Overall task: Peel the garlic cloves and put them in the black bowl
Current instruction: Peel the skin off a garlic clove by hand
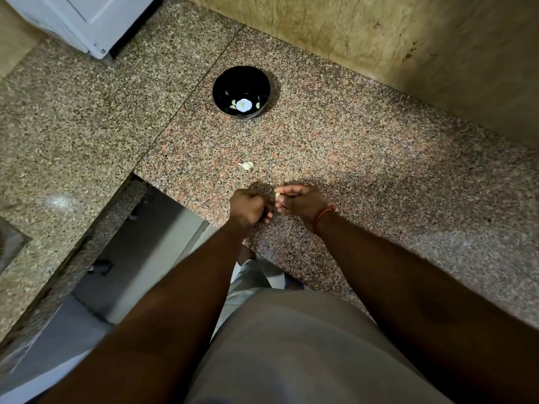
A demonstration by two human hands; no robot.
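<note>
A black bowl stands on the speckled granite counter, far from me, with two peeled garlic cloves beside a white mark on its bottom. A small garlic piece in its skin lies on the counter between the bowl and my hands. My right hand pinches a pale garlic clove at its fingertips, just above the counter's front edge. My left hand is curled into a fist right next to it; whether it holds anything is hidden.
A stained beige wall runs along the back right. A white appliance stands at the back left. The counter has a cut-out on the left, with the floor below. A red thread circles my right wrist.
</note>
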